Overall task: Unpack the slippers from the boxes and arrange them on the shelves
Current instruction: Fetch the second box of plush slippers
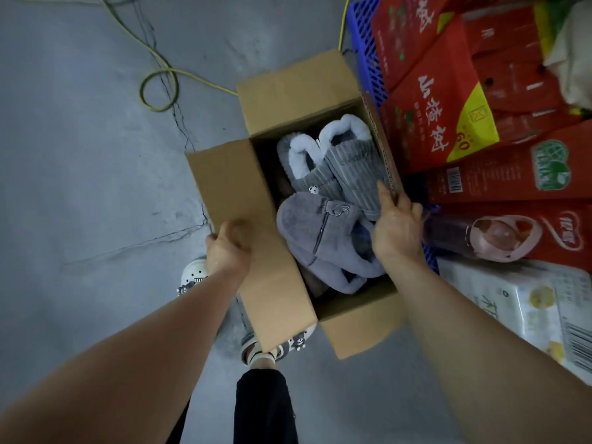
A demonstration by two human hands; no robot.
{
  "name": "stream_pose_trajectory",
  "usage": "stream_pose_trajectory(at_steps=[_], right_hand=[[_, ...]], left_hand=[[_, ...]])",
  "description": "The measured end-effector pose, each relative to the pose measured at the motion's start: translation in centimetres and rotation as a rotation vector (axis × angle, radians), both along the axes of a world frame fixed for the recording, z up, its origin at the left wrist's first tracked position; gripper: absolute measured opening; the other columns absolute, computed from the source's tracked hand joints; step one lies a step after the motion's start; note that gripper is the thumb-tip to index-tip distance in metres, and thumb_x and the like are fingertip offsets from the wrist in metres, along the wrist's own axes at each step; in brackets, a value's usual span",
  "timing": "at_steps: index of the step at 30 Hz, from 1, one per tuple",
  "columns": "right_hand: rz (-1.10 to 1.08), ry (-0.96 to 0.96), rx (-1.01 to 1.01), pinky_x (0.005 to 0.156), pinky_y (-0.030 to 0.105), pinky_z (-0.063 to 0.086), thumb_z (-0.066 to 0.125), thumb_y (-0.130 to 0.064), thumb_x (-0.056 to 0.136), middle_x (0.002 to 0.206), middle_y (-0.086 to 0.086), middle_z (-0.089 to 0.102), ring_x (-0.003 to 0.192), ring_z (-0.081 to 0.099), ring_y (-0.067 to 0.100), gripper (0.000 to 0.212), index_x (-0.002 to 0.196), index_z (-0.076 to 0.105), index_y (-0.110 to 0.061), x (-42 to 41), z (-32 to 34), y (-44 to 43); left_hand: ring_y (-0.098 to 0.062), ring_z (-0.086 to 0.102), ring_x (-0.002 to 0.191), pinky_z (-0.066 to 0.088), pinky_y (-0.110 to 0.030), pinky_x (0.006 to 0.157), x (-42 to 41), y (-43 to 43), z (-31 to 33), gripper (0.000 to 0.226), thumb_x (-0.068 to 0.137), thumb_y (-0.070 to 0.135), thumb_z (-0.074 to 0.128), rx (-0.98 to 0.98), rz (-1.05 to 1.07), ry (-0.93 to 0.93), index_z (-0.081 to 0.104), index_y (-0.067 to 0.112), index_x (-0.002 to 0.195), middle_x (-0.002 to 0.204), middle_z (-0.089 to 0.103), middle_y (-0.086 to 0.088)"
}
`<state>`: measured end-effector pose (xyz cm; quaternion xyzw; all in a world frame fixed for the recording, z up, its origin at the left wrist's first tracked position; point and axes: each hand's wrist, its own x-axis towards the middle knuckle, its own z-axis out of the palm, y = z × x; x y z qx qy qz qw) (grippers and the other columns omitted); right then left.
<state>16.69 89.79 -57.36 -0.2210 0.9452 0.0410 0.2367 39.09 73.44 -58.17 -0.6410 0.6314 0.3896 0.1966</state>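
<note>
**Open box held at both sides, slippers inside**

Head view, looking down. Brown cardboard box [230,181] stands on the grey concrete floor [80,171] with all flaps folded out.
- Left hand [229,248]: fingers curled round the near edge of the box's left flap, gripping it.
- Right hand [397,225]: clasps the box's right rim, thumb inside, fingers outside.
- Contents: pair of grey corduroy slippers with white fleece lining [346,161] in the far half; pale lilac-grey plush slippers [314,232] in the near half, touching the corduroy pair. Darker items beneath, too shadowed to identify.
- Just right of the box: red printed cartons [448,107] stacked on a blue plastic crate [365,43].
- Yellow-green cable [160,91] loops on the floor beyond the box
</note>
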Motion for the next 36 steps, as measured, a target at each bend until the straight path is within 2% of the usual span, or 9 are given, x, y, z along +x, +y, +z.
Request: stream_pose_trajectory(at_steps=[3, 6, 8, 14, 18, 22, 27, 31, 36], right_hand=[[0.049, 0.075, -0.006, 0.087, 0.047, 0.045, 0.039, 0.006, 0.094, 0.127, 0.022, 0.058, 0.106, 0.050, 0.040, 0.071, 0.154, 0.031, -0.031, -1.4, 0.2, 0.7], [0.043, 0.094, 0.043, 0.079, 0.047, 0.048, 0.037, 0.002, 0.097, 0.102, 0.027, 0.064, 0.097, 0.058, 0.042, 0.063, 0.149, 0.042, -0.033, -3.3, 1.0, 1.2], [0.014, 0.064, 0.047, 0.082, 0.046, 0.048, 0.038, 0.001, 0.096, 0.102, 0.028, 0.065, 0.096, 0.060, 0.044, 0.061, 0.146, 0.045, -0.034, -4.1, 2.5, 1.1], [-0.034, -0.031, -0.046, 0.089, 0.044, 0.050, 0.059, 0.002, 0.085, 0.111, 0.022, 0.069, 0.098, 0.063, 0.041, 0.071, 0.145, 0.047, -0.033, -1.9, 8.2, 0.3], [-0.117, -0.086, -0.094, 0.095, 0.043, 0.049, 0.060, 0.002, 0.082, 0.115, 0.019, 0.069, 0.102, 0.062, 0.040, 0.074, 0.145, 0.048, -0.035, -0.1, 12.3, -1.3], [-0.172, -0.114, -0.161, 0.099, 0.040, 0.048, 0.059, 0.003, 0.083, 0.114, 0.017, 0.070, 0.104, 0.062, 0.038, 0.073, 0.144, 0.049, -0.035, 1.7, 17.6, -5.0], [-0.223, -0.101, -0.204, 0.105, 0.036, 0.045, 0.057, 0.006, 0.083, 0.128, 0.014, 0.065, 0.114, 0.060, 0.036, 0.072, 0.143, 0.051, -0.035, 3.0, 25.5, -10.5], [-0.272, -0.065, -0.283, 0.099, 0.039, 0.051, 0.059, 0.003, 0.088, 0.123, 0.013, 0.068, 0.101, 0.066, 0.033, 0.065, 0.139, 0.054, -0.036, 3.1, 31.1, -15.8], [-0.283, 0.007, -0.337, 0.101, 0.030, 0.044, 0.063, -0.011, 0.092, 0.117, 0.011, 0.071, 0.108, 0.062, 0.031, 0.050, 0.134, 0.059, -0.037, 0.5, 37.6, -22.6]], left_hand=[[-0.029, 0.062, 0.107, 0.051, -0.034, 0.092, -0.1, 1.1, 0.5, 0.062, 0.084, 0.004, 0.055, -0.062, -0.030, 0.147, 0.048, 0.035, 0.137, 0.124, 0.062, -0.007], [-0.025, 0.063, 0.111, 0.050, -0.029, 0.094, -0.8, 1.6, 1.5, 0.068, 0.084, 0.003, 0.056, -0.081, -0.039, 0.166, 0.046, 0.038, 0.142, 0.125, 0.066, -0.003], [-0.027, 0.064, 0.109, 0.051, -0.032, 0.095, -1.3, 1.3, 2.2, 0.071, 0.084, 0.004, 0.053, -0.120, -0.043, 0.146, 0.043, 0.042, 0.143, 0.125, 0.067, -0.005], [-0.036, 0.063, 0.107, 0.051, -0.040, 0.094, -0.4, -1.6, 6.7, 0.074, 0.082, 0.001, 0.047, -0.180, -0.047, 0.086, 0.042, 0.044, 0.143, 0.122, 0.066, -0.015], [-0.041, 0.061, 0.107, 0.049, -0.043, 0.093, 0.7, -5.0, 11.4, 0.074, 0.084, 0.002, 0.047, -0.234, -0.119, 0.027, 0.041, 0.047, 0.143, 0.119, 0.066, -0.019], [-0.040, 0.062, 0.102, 0.053, -0.043, 0.090, 2.0, -9.7, 16.9, 0.075, 0.085, 0.003, 0.045, -0.272, -0.162, -0.005, 0.038, 0.050, 0.143, 0.117, 0.067, -0.017], [-0.038, 0.063, 0.102, 0.052, -0.041, 0.089, 3.3, -16.1, 24.4, 0.074, 0.086, 0.005, 0.046, -0.303, -0.169, 0.044, 0.037, 0.054, 0.142, 0.116, 0.068, -0.013], [-0.041, 0.061, 0.099, 0.050, -0.042, 0.087, 3.0, -22.2, 30.5, 0.064, 0.091, 0.011, 0.048, -0.368, -0.186, 0.122, 0.041, 0.049, 0.142, 0.112, 0.069, -0.014], [-0.042, 0.062, 0.099, 0.049, -0.045, 0.085, 1.1, -31.0, 37.0, 0.058, 0.092, 0.023, 0.059, -0.501, -0.287, 0.214, 0.042, 0.039, 0.145, 0.109, 0.069, -0.018]])
